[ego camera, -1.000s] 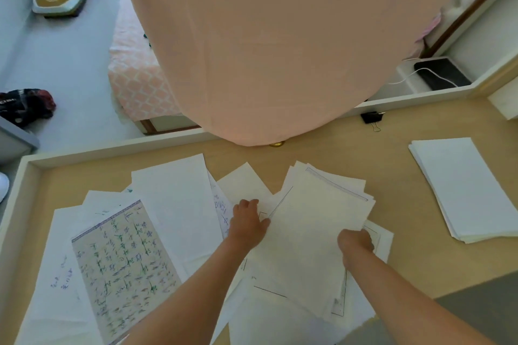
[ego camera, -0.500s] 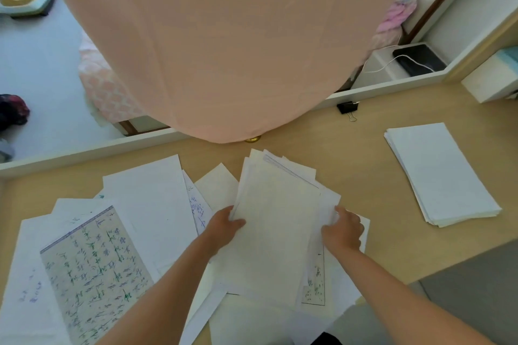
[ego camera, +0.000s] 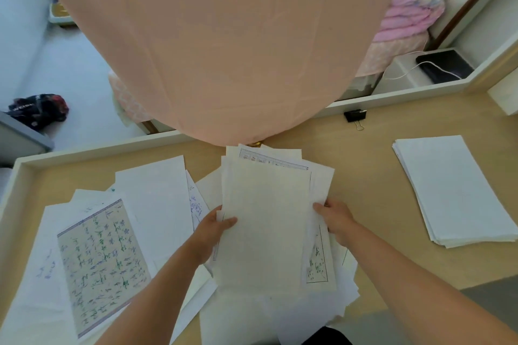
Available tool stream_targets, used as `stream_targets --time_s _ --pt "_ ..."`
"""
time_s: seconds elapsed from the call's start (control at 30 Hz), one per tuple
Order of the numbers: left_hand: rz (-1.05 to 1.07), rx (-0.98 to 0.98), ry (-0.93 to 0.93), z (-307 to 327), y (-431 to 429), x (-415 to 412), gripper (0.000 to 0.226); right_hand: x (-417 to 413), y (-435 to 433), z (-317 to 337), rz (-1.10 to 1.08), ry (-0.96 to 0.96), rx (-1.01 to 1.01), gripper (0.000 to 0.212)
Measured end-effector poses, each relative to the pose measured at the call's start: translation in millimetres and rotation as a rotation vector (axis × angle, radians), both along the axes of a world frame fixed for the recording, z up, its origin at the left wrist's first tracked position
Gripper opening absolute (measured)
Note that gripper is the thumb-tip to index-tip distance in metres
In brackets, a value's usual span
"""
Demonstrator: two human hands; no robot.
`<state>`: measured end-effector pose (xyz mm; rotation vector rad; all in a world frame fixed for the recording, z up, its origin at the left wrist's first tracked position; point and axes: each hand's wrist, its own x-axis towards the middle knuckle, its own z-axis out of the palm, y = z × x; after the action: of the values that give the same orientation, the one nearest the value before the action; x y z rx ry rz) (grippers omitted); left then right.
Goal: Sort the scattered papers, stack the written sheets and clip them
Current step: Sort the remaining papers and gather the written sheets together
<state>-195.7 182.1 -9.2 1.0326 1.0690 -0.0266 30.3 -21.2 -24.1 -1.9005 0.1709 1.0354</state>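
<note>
I hold a bundle of sheets (ego camera: 266,221) between both hands over the middle of the desk. Its top sheet shows a blank back, and written, bordered sheets peek out at its far edge and right side. My left hand (ego camera: 213,230) grips the bundle's left edge, thumb on top. My right hand (ego camera: 335,218) grips its right edge. Loose papers lie scattered to the left, among them a sheet with green handwriting (ego camera: 103,260). More loose sheets lie under the bundle. A black binder clip (ego camera: 355,115) lies at the desk's far edge.
A neat stack of white paper (ego camera: 454,190) lies at the right of the wooden desk (ego camera: 372,176). A peach cloth (ego camera: 224,36) hangs over the desk's far edge. A raised white rim (ego camera: 84,150) borders the desk at the far and left sides.
Both hands have gathered the fanned sheets into a squarer bundle and turned it upright, its far edge now nearer the peach cloth. My grip shifted to the bundle's two side edges.
</note>
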Motion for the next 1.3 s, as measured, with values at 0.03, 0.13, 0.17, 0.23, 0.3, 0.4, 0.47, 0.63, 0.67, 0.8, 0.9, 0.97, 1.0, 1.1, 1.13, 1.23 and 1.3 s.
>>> stream_targets --time_s 0.03,0.13,0.17,0.23,0.3,0.4,0.47,0.63,0.67,0.8,0.9,0.97,1.0,1.1,1.13,1.23,1.3 --pt "0.032 -0.050 -0.005 3.3 -0.5 1.6 0.028 4.9 0.9 2.2 0.037 -0.038 -0.010 0.023" --pt "-0.022 -0.101 -0.034 16.8 1.8 3.8 0.033 18.2 6.9 13.0 0.052 0.045 0.093 0.031" --pt "-0.081 -0.074 -0.042 22.5 2.1 4.9 0.034 22.0 9.5 16.1 0.070 0.068 0.117 0.038" --pt "-0.173 0.013 -0.032 35.4 -0.1 8.8 0.036 27.9 14.0 19.7 0.139 0.008 0.117 0.042" --pt "-0.195 0.050 -0.028 44.6 -1.4 12.7 0.034 34.4 17.4 17.8 0.144 -0.055 0.108 0.036" --pt "-0.190 -0.037 -0.068 53.4 0.8 11.4 0.027 42.1 21.4 21.7 0.118 -0.065 0.136 0.025" --pt "-0.188 -0.019 -0.045 58.0 2.6 6.9 0.028 47.4 22.1 28.2 0.102 -0.093 0.155 0.020" --pt "-0.186 0.519 0.194 66.5 13.3 -0.1 0.027 69.9 21.8 32.8 0.289 -0.193 0.137 0.026" --pt "-0.218 0.601 0.225 68.5 16.1 0.8 0.027 73.6 22.2 34.5 0.354 -0.159 0.138 0.028" --pt "-0.376 0.723 0.284 78.4 27.0 10.0 0.023 79.9 26.2 47.0 0.571 -0.043 0.200 0.031" --pt "-0.446 0.793 0.335 91.2 42.4 18.1 0.024 80.6 33.0 54.9 0.693 -0.040 0.198 0.027" --pt "-0.476 0.772 0.344 98.6 55.2 21.9 0.022 76.6 40.7 61.1 0.785 -0.089 0.166 0.024" --pt "-0.506 0.728 0.322 103.5 59.9 23.7 0.020 72.4 46.1 63.4 0.830 -0.119 0.155 0.024" --pt "-0.592 0.582 0.244 115.7 63.8 34.4 0.019 52.9 64.1 70.2 0.922 -0.226 0.181 0.023" --pt "-0.594 0.571 0.207 119.6 61.1 39.5 0.018 45.8 70.4 71.9 0.928 -0.256 0.204 0.024" --pt "-0.483 0.551 0.076 129.0 48.7 52.3 0.018 26.3 86.8 76.2 0.907 -0.232 0.257 0.019" --pt "-0.415 0.522 0.006 130.2 43.0 52.6 0.020 16.3 94.0 77.6 0.909 -0.210 0.263 0.019"
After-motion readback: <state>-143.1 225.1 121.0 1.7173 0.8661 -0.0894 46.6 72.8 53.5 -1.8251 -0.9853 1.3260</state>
